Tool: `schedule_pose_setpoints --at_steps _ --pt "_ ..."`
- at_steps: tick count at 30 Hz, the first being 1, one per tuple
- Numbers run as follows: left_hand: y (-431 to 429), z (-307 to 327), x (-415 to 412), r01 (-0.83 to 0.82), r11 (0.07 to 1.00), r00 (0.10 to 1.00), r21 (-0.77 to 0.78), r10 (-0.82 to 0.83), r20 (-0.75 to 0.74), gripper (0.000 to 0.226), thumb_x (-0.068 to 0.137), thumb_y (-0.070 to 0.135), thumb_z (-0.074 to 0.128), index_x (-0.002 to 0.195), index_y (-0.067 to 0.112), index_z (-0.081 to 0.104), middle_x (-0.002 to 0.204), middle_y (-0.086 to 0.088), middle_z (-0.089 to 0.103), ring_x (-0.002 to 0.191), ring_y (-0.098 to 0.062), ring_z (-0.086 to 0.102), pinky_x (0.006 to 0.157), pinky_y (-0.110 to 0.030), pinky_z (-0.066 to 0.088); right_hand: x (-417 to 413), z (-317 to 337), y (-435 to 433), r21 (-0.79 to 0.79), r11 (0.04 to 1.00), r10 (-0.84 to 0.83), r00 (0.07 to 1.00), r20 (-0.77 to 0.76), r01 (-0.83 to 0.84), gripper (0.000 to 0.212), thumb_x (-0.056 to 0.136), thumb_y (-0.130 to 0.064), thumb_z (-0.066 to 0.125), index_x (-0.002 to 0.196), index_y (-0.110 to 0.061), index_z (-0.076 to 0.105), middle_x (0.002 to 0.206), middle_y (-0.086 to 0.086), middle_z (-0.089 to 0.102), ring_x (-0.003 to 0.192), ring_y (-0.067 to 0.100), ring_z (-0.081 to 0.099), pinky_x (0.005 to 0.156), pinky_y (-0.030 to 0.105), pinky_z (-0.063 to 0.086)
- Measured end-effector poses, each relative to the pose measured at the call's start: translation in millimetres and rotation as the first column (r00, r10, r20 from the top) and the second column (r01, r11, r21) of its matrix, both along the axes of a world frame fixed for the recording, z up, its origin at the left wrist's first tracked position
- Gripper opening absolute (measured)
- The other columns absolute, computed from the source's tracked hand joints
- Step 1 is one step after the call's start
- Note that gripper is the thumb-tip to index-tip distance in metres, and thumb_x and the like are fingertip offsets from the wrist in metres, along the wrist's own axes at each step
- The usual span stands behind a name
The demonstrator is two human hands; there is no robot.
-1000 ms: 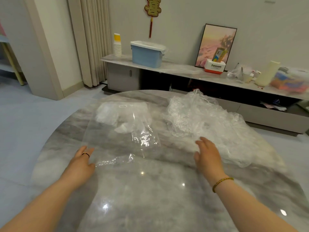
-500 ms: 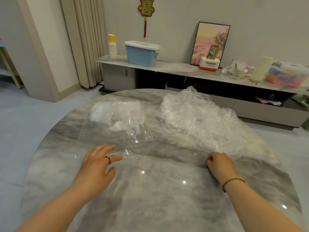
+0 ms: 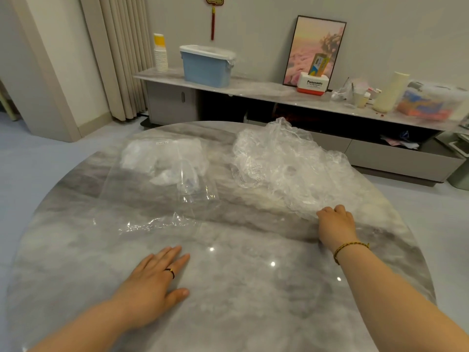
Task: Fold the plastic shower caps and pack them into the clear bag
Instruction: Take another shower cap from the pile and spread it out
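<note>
Head view: your right hand (image 3: 335, 222) grips the heaped shower caps (image 3: 286, 168); your left hand (image 3: 152, 283) lies flat, relaxed, on the counter (image 3: 253, 313). The clear bag (image 3: 162, 184) holds few; most await folding.

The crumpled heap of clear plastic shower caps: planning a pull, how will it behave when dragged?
Likely floppy and light: the heap of shower caps is thin wrinkled film. It may string out, since the right hand grips only its near edge. The glossy marble table probably lets it slide.

Blue bin (image 3: 206, 69) beside stacked paper cups (image 3: 160, 55) on low sideboard (image 3: 266, 92); framed picture (image 3: 308, 39) leaning behind Panasonic box (image 3: 314, 85).
</note>
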State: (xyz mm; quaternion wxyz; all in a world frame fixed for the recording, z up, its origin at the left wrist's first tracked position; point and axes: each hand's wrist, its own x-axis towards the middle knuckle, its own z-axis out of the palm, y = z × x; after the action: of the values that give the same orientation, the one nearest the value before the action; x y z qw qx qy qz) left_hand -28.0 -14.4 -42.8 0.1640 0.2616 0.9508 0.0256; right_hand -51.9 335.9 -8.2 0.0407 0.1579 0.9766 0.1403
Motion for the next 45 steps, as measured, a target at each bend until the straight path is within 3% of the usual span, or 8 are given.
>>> schedule_pose_setpoints --at_steps 8,12,17,22,29,34,41,45 --pt "-1 -2 1 -0.031 0.998 0.999 0.059 0.032 -0.013 0.137 0.013 0.08 -0.042 0.126 0.005 -0.028 0.132 0.006 -0.035 0.124 -0.002 -0.029 0.109 -0.025 -0.016 30 10 -55 0.074 0.818 0.539 0.713 -0.449 -0.571 0.008 0.05 -0.016 0.071 0.056 -0.021 0.068 0.059 -0.007 0.063 0.061 0.019 0.06 0.058 0.026 0.043" --pt "-2 -1 8 0.015 0.998 0.988 0.068 -0.004 -0.155 0.089 0.077 0.066 0.021 0.148 0.013 0.011 0.133 -0.01 0.053 0.125 -0.016 0.034 0.111 -0.024 -0.004 62 -4 -97 0.0 0.7 0.659 0.645 -0.387 -0.714 0.022 0.062 -0.026 0.047 0.055 -0.023 0.068 0.06 -0.012 0.062 0.061 0.013 0.06 0.052 0.018 0.046" --pt "15 -3 22 0.228 0.949 0.905 0.219 -0.123 -0.407 0.108 0.058 0.052 0.052 0.148 0.021 0.002 0.132 -0.002 0.042 0.125 -0.02 0.034 0.108 -0.028 0.01 91 -23 -135 -0.134 0.597 0.733 0.605 -0.31 -0.791 0.027 0.065 -0.029 0.04 0.059 -0.029 0.066 0.061 -0.017 0.059 0.063 0.007 0.054 0.052 0.017 0.043" --pt "21 -10 23 0.368 0.911 0.846 0.188 -0.244 -0.473 0.056 0.067 0.044 0.039 0.115 0.027 0.058 0.118 0.002 0.063 0.118 -0.016 0.042 0.107 -0.028 0.012 121 -24 -147 -0.272 0.499 0.757 0.567 -0.325 -0.823 0.022 0.067 -0.037 0.039 0.073 -0.035 0.06 0.078 -0.021 0.062 0.071 0.001 0.057 0.06 0.012 0.044" --pt "22 -12 19 0.441 0.874 0.844 0.204 -0.326 -0.426 0.039 0.07 0.038 0.034 0.067 0.042 0.073 0.083 0.025 0.069 0.074 0.008 0.065 0.082 -0.016 0.042 94 -28 -116 -0.523 0.634 0.134 0.747 -0.652 -0.57 0.015 0.077 -0.022 0.058 0.092 -0.023 0.055 0.091 0.003 0.064 0.09 0.011 0.05 0.083 0.02 0.04" --pt "21 -9 17 0.454 0.855 0.839 0.252 -0.314 -0.445 0.038 0.072 0.039 0.035 0.065 0.044 0.072 0.082 0.028 0.068 0.07 0.01 0.063 0.064 -0.007 0.044 68 -14 -103 -0.533 0.79 0.215 0.952 -0.219 -0.301 0.063 0.089 -0.029 0.056 0.144 -0.025 0.026 0.152 -0.002 0.017 0.136 0.018 0.025 0.109 0.027 0.02" --pt "20 -17 10 0.462 0.848 0.785 0.262 -0.253 -0.565 0.064 0.096 0.039 0.019 0.061 0.039 0.073 0.082 0.027 0.068 0.068 0.008 0.064 0.052 -0.007 0.044 18 2 -101 -0.642 0.716 0.089 0.948 -0.307 -0.275 0.018 0.086 -0.003 0.047 0.069 -0.007 0.052 0.066 0.004 0.05 0.065 0.018 0.042 0.052 0.021 0.028" --pt "17 -16 6 0.439 0.854 0.825 0.279 -0.26 -0.501 0.043 0.079 0.041 0.033 0.06 0.043 0.071 0.082 0.03 0.067 0.066 0.011 0.063 0.046 -0.006 0.041 6 4 -84 -0.793 0.56 0.075 0.968 -0.24 -0.24 0.014 0.086 -0.017 0.06 0.075 -0.011 0.055 0.073 0.002 0.054 0.072 0.017 0.051 0.065 0.021 0.041"
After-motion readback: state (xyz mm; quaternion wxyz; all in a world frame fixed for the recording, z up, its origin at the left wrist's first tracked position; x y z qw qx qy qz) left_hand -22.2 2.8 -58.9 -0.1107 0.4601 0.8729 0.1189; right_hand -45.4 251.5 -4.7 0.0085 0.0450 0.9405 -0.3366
